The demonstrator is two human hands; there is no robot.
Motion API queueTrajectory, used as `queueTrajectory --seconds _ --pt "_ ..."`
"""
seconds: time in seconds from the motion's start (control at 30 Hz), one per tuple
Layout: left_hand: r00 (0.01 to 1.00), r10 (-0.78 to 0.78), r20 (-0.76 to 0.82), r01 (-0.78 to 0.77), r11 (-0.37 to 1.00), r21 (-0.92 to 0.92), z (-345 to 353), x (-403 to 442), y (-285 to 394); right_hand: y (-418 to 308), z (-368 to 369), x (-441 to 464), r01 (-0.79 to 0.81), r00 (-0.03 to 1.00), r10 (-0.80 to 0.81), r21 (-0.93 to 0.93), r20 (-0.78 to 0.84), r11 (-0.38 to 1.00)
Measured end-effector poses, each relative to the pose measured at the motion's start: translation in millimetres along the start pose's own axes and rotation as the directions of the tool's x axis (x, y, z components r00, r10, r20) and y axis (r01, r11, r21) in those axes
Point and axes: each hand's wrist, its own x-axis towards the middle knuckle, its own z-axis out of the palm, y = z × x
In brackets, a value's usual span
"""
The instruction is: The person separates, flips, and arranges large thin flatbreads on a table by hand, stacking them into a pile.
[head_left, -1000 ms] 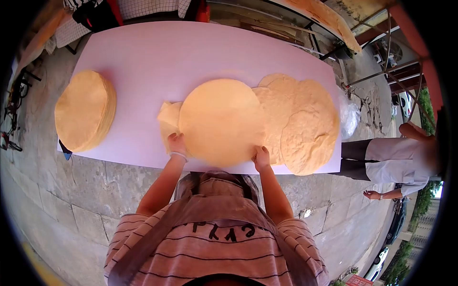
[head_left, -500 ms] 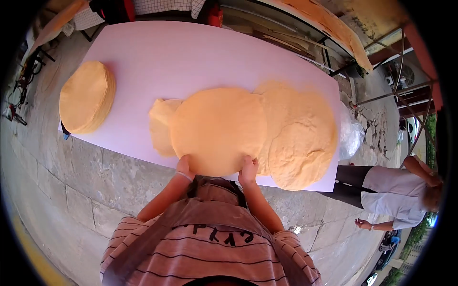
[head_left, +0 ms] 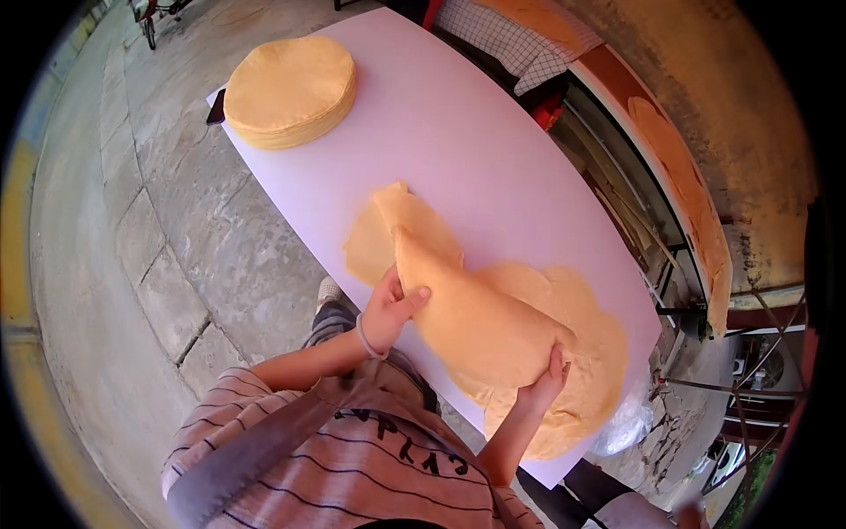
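Observation:
Between my two hands hangs a thin, round yellow pancake [head_left: 480,317], lifted and bent over along its far edge. My left hand [head_left: 394,309] pinches its left side, thumb on top; my right hand [head_left: 551,375] grips its right edge. Just beyond my left hand, a folded pancake [head_left: 366,238] lies on the pale table [head_left: 423,123]. Under and beside the held sheet, toward my right hand, are loose, wrinkled pancakes [head_left: 604,353]. Farther off, a neat thick stack of round pancakes [head_left: 291,84] sits at the table's far left end.
A dark flat object [head_left: 216,108] sticks out at the table edge by the stack. A clear plastic bag [head_left: 626,423] is at the right end. Another person's legs [head_left: 582,494] stand near that corner. Behind the table runs a long rack [head_left: 670,167] with more sheets.
The pancake has gone from flat to raised and bent in my hands. My view and body have turned left toward the stack, and my hands have spread apart.

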Motion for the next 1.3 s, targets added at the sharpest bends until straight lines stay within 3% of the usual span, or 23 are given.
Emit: queueTrajectory --seconds 0.1,0.2,0.3,0.33,0.5,0.57,0.63,0.7,0.77,0.83,0.9,1.0,1.1,1.2,1.23,1.3 --pt "0.988 -0.149 -0.025 0.144 0.978 -0.149 -30.2 23.8 38.5 -18.6 85.3 7.9 0.068 0.984 -0.072 0.026 0.165 0.997" --pt "0.985 -0.157 -0.076 0.133 0.958 -0.256 -88.0 74.4 84.8 13.4 172.2 38.2 0.066 0.960 -0.053 -0.040 0.276 0.997" --pt "0.976 0.105 -0.190 -0.132 0.983 -0.132 -138.2 143.5 167.2 41.8 300.0 53.9 0.045 0.886 -0.024 -0.035 0.464 0.998" --pt "0.978 0.173 -0.120 -0.194 0.961 -0.196 -156.5 167.3 205.6 48.8 345.5 60.0 0.027 0.834 -0.018 -0.009 0.551 1.000" --pt "0.936 0.340 -0.085 -0.346 0.935 -0.074 -245.2 275.6 362.0 88.2 534.4 56.5 0.027 0.672 -0.101 0.113 0.733 0.993" --pt "0.920 0.377 -0.111 -0.371 0.926 0.069 -287.7 297.9 388.5 122.8 568.4 50.1 0.007 0.694 -0.032 0.037 0.719 0.999" --pt "0.910 0.360 -0.205 -0.324 0.927 0.187 -336.2 310.4 390.2 172.3 580.0 53.0 -0.053 0.713 0.088 -0.072 0.695 0.996" --pt "0.874 0.346 -0.340 -0.236 0.916 0.325 -391.4 313.1 370.0 229.2 573.6 59.4 -0.168 0.719 0.318 -0.289 0.618 0.942" --pt "0.841 0.308 -0.445 -0.088 0.889 0.450 -456.2 310.4 327.5 291.7 553.0 70.2 -0.279 0.664 0.552 -0.518 0.504 0.808" --pt "0.822 0.147 -0.550 0.198 0.832 0.518 -535.9 308.2 264.7 355.7 521.5 75.6 -0.307 0.702 0.641 -0.682 0.309 0.664" --pt "0.846 0.162 -0.507 0.052 0.923 0.380 -545.9 292.4 235.8 369.3 508.4 72.0 -0.361 0.730 0.621 -0.610 0.287 0.706" --pt "0.773 0.332 -0.541 -0.033 0.872 0.488 -540.0 301.7 223.4 378.3 496.9 70.7 -0.470 0.738 0.597 -0.396 0.315 0.789" --pt "0.830 0.284 -0.479 0.071 0.800 0.595 -528.4 294.6 237.4 386.6 495.4 72.7 -0.518 0.754 0.605 -0.335 0.255 0.787" --pt "0.849 0.271 -0.453 0.067 0.796 0.602 -535.1 293.3 237.6 370.0 498.8 67.8 -0.328 0.801 0.538 -0.561 0.262 0.760" --pt "0.861 0.255 -0.439 0.073 0.794 0.604 -529.6 288.4 239.2 365.2 489.1 73.4 -0.131 0.815 0.462 -0.665 0.351 0.736" --pt "0.748 0.304 -0.590 -0.018 0.898 0.439 -512.0 275.3 231.0 342.7 453.8 89.8 0.262 0.783 0.341 -0.773 0.520 0.578"
